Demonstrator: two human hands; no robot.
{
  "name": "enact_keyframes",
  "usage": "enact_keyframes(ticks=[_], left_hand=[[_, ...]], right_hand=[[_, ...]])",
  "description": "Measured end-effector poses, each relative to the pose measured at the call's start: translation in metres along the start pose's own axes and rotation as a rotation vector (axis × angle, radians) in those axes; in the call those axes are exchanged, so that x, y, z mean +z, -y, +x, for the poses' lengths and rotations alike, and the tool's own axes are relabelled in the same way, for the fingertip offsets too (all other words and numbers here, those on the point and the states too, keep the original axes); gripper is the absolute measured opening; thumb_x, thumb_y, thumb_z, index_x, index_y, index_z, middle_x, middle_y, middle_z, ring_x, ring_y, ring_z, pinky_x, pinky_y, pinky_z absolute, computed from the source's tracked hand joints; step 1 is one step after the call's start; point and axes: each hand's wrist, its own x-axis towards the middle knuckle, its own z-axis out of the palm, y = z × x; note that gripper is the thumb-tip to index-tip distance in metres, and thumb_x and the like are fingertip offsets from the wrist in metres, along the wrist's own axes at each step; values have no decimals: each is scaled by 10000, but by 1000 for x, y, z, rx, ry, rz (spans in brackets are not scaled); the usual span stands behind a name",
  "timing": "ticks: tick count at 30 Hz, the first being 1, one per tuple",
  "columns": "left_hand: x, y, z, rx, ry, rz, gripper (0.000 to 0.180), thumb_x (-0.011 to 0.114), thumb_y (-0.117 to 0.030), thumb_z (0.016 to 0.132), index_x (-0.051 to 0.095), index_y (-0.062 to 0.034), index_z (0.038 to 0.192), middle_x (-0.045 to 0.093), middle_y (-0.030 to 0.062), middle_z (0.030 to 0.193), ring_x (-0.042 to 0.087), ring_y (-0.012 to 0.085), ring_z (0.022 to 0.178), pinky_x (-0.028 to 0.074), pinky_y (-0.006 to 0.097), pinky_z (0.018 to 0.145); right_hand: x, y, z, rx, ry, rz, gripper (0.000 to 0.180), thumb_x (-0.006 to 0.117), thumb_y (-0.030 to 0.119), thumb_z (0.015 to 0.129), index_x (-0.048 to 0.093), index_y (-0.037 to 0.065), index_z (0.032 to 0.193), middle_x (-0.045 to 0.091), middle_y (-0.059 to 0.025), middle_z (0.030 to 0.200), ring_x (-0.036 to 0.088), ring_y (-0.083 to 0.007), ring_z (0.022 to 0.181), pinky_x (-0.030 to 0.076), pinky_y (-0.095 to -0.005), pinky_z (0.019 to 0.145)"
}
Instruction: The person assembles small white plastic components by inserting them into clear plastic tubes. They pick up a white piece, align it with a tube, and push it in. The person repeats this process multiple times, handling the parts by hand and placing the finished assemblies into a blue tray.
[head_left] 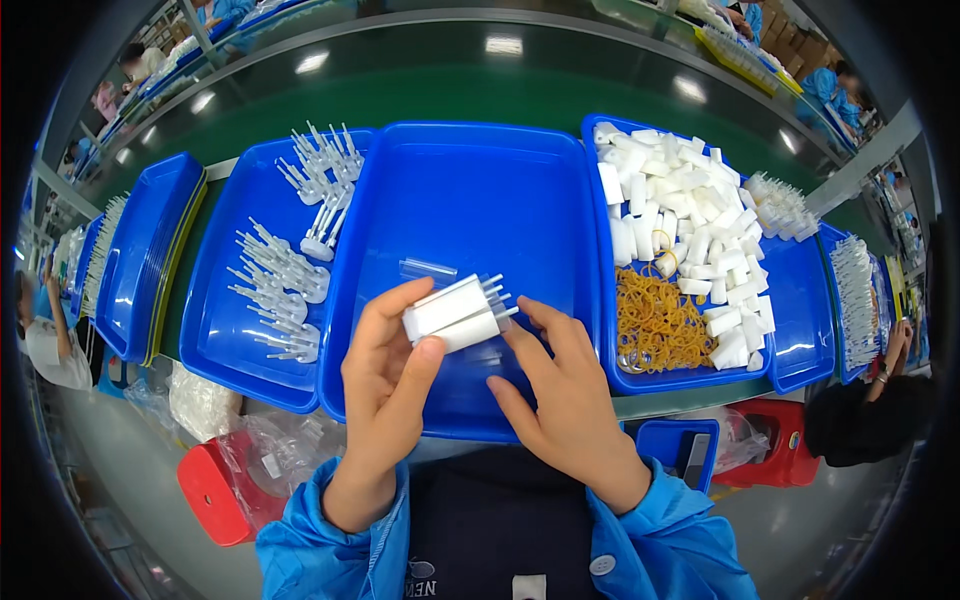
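Observation:
My left hand [390,390] grips a bundle of white foam sleeves [455,312] between thumb and fingers. Thin pale tube ends stick out of the bundle on its right side. My right hand [572,405] is beside those ends, its fingers apart and the index fingertip close to them; whether it touches cannot be made out. Both hands are over the middle blue tray [455,150]. Behind the bundle lies a clear tube [428,268] on the tray floor, and another clear piece [485,358] shows between my hands.
The left tray [215,330] carries clusters of white, thin-stemmed plastic parts [280,280]. In the right tray [665,382] are loose white foam pieces [690,200] and brown rubber bands [660,320]. Red stools [215,495] stand below the bench; people work at neighbouring benches.

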Motion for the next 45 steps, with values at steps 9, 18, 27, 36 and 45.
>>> enact_keyframes(ticks=[9,18,27,36,45], left_hand=[[3,-6,-6,123,-97,-89,395,585,-13,894,475,34,1271,447,217,1347,586,284,1131,596,313,781],[5,-5,-14,195,19,72,431,648,97,805,532,41,1216,492,208,1290,579,270,1139,553,324,880],[12,-7,-18,219,51,217,385,712,63,765,614,38,1136,563,212,1231,623,238,1060,541,273,797],[13,-8,-18,198,76,145,389,715,46,772,608,53,1146,558,219,1236,623,242,1060,536,280,809],[10,-8,-19,135,117,63,396,697,38,789,582,57,1167,534,214,1254,592,270,1119,524,333,901]], right_hand=[[8,-3,2,60,118,-72,347,716,118,733,620,20,1052,567,-179,1147,544,-341,945,460,-419,805],[-27,-6,5,237,-371,501,242,652,8,832,594,5,1066,615,-90,939,558,-172,822,451,-271,714],[-36,-29,-2,392,-320,1504,232,526,154,979,560,-28,1119,603,-70,889,510,-94,668,414,-234,576],[-36,-27,-4,157,-418,1133,93,572,58,928,561,-16,985,549,-110,1005,547,-112,713,447,-226,659],[-33,-25,-9,146,-363,1028,280,617,-84,848,478,-12,1081,595,-167,1050,594,-148,937,470,-247,819]])
